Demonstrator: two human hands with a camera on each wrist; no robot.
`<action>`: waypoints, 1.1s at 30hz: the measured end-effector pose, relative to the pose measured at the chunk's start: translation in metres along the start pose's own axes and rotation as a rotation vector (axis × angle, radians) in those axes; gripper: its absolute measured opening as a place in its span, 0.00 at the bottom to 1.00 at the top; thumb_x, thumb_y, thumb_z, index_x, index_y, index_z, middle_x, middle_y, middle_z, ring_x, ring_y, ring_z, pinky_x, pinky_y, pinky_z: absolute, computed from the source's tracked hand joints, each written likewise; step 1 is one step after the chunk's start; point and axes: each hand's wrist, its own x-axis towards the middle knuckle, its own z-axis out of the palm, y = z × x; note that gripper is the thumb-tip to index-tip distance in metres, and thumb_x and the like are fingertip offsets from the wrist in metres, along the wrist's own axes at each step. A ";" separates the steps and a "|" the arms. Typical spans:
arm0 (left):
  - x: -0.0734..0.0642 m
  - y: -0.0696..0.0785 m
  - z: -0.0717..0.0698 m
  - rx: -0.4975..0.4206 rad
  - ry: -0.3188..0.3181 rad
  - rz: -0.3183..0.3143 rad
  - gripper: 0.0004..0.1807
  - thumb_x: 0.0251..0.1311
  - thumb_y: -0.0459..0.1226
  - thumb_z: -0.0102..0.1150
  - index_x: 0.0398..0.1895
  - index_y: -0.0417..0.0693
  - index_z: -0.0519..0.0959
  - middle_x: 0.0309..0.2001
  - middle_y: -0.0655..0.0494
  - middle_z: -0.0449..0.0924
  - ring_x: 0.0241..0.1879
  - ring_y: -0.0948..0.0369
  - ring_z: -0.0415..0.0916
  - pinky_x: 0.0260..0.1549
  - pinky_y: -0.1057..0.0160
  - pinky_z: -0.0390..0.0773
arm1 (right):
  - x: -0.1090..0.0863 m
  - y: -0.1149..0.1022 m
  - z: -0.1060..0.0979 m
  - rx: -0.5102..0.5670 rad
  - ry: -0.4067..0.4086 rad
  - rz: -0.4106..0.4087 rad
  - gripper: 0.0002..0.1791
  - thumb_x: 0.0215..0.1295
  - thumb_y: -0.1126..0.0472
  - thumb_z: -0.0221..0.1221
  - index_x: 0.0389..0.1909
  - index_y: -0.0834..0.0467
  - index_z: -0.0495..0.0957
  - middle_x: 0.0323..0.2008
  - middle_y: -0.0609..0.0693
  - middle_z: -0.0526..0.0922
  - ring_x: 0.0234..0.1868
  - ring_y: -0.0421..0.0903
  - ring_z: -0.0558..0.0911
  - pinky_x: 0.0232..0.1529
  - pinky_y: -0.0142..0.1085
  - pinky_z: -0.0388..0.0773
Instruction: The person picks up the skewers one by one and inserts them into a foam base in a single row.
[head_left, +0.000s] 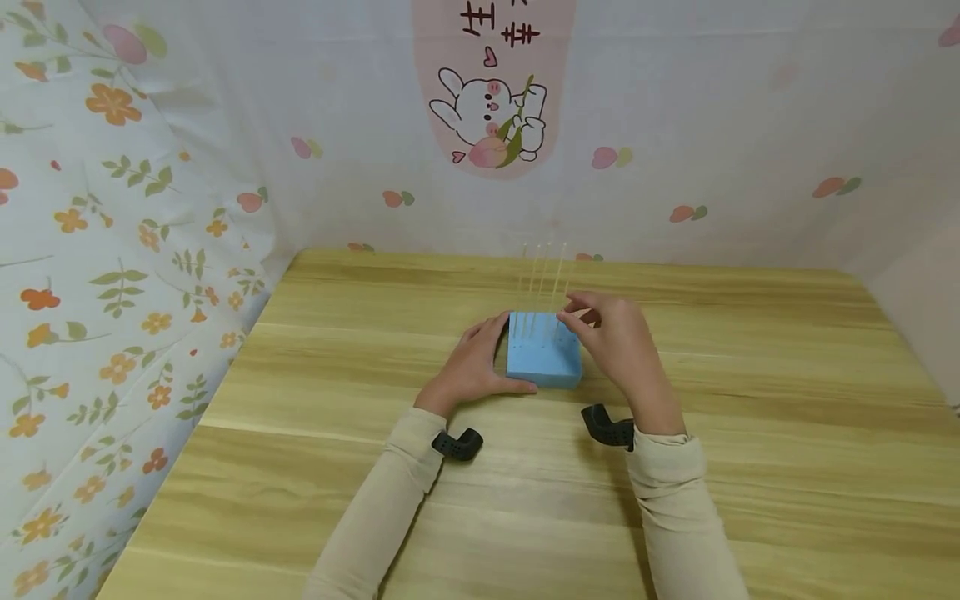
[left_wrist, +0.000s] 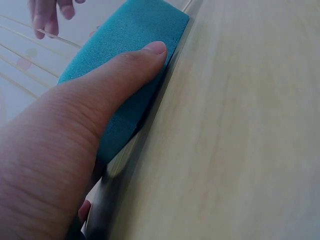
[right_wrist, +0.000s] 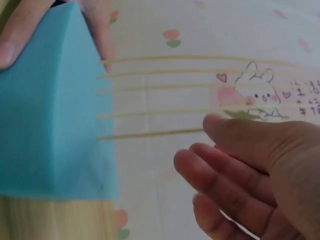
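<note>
A light blue foam block [head_left: 543, 362] lies on the table, with several thin wooden sticks [right_wrist: 150, 90] standing upright in a row in its top. My left hand [head_left: 474, 367] grips the block from its left side. In the left wrist view the thumb presses along the block's near face [left_wrist: 137, 32]; the other fingers are mostly hidden behind it. At the right end of the row, my right hand [head_left: 621, 340] pinches one stick [right_wrist: 160, 133] between thumb and forefinger, above the foam. Its other fingers are bent loosely. The stick's lower end meets the foam's top.
The wood-grain table [head_left: 315, 392] extends around the block. Behind it hangs a white cloth [head_left: 352, 100] with a rabbit print, and a floral cloth [head_left: 112, 250] hangs at the left. A black bracket [head_left: 459, 446] is worn on each wrist.
</note>
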 end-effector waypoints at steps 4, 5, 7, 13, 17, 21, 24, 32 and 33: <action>0.000 -0.002 0.001 0.000 0.004 0.003 0.71 0.44 0.61 0.81 0.84 0.44 0.48 0.79 0.50 0.60 0.78 0.52 0.54 0.78 0.54 0.47 | -0.007 0.011 -0.007 -0.040 -0.050 0.045 0.16 0.74 0.64 0.62 0.57 0.68 0.83 0.43 0.62 0.88 0.40 0.59 0.87 0.38 0.53 0.83; 0.001 -0.002 0.001 0.000 0.001 0.000 0.71 0.44 0.61 0.81 0.84 0.44 0.47 0.79 0.50 0.59 0.79 0.52 0.54 0.78 0.55 0.46 | -0.010 0.017 -0.011 -0.060 -0.056 0.056 0.15 0.74 0.65 0.62 0.55 0.68 0.84 0.43 0.63 0.88 0.40 0.59 0.86 0.38 0.53 0.83; 0.001 -0.002 0.002 0.003 -0.004 -0.010 0.71 0.44 0.61 0.80 0.84 0.44 0.47 0.80 0.50 0.58 0.79 0.52 0.53 0.78 0.55 0.46 | -0.017 0.029 -0.018 -0.091 -0.059 0.077 0.13 0.74 0.65 0.62 0.53 0.68 0.84 0.43 0.64 0.88 0.41 0.61 0.86 0.39 0.54 0.83; 0.001 -0.001 0.001 -0.001 -0.004 -0.021 0.72 0.43 0.62 0.81 0.84 0.44 0.47 0.80 0.49 0.57 0.79 0.51 0.53 0.78 0.54 0.45 | -0.040 0.068 -0.045 -0.169 -0.073 0.163 0.12 0.73 0.65 0.61 0.50 0.69 0.84 0.43 0.67 0.87 0.41 0.65 0.86 0.41 0.59 0.81; 0.001 -0.002 0.001 0.009 -0.006 -0.024 0.72 0.44 0.62 0.80 0.84 0.44 0.47 0.80 0.48 0.56 0.79 0.51 0.53 0.78 0.55 0.45 | -0.053 0.092 -0.057 -0.188 -0.138 0.223 0.12 0.72 0.64 0.61 0.47 0.70 0.84 0.42 0.68 0.87 0.42 0.67 0.84 0.40 0.59 0.81; 0.001 -0.003 0.000 0.022 -0.009 -0.026 0.72 0.45 0.63 0.79 0.84 0.44 0.46 0.81 0.48 0.56 0.79 0.52 0.52 0.78 0.55 0.45 | -0.057 0.104 -0.060 -0.164 -0.227 0.283 0.13 0.72 0.61 0.62 0.42 0.70 0.84 0.39 0.65 0.87 0.41 0.64 0.84 0.38 0.53 0.81; 0.001 -0.003 0.000 0.021 -0.014 -0.029 0.72 0.45 0.63 0.79 0.84 0.43 0.45 0.81 0.48 0.55 0.79 0.52 0.52 0.78 0.55 0.45 | -0.055 0.105 -0.053 -0.145 -0.284 0.326 0.16 0.72 0.57 0.64 0.40 0.69 0.83 0.38 0.64 0.86 0.40 0.60 0.84 0.38 0.49 0.80; 0.000 -0.002 0.000 0.021 -0.027 -0.031 0.72 0.46 0.63 0.78 0.84 0.44 0.45 0.81 0.49 0.54 0.80 0.52 0.51 0.79 0.54 0.44 | -0.052 0.096 -0.039 -0.136 -0.340 0.431 0.16 0.74 0.58 0.60 0.37 0.70 0.80 0.34 0.60 0.82 0.35 0.54 0.79 0.36 0.44 0.76; 0.001 -0.002 0.000 0.020 -0.026 -0.030 0.72 0.46 0.63 0.78 0.84 0.44 0.45 0.81 0.49 0.54 0.80 0.52 0.51 0.79 0.54 0.44 | -0.051 0.095 -0.039 -0.137 -0.345 0.440 0.16 0.75 0.59 0.59 0.38 0.70 0.81 0.34 0.60 0.82 0.34 0.54 0.78 0.36 0.43 0.76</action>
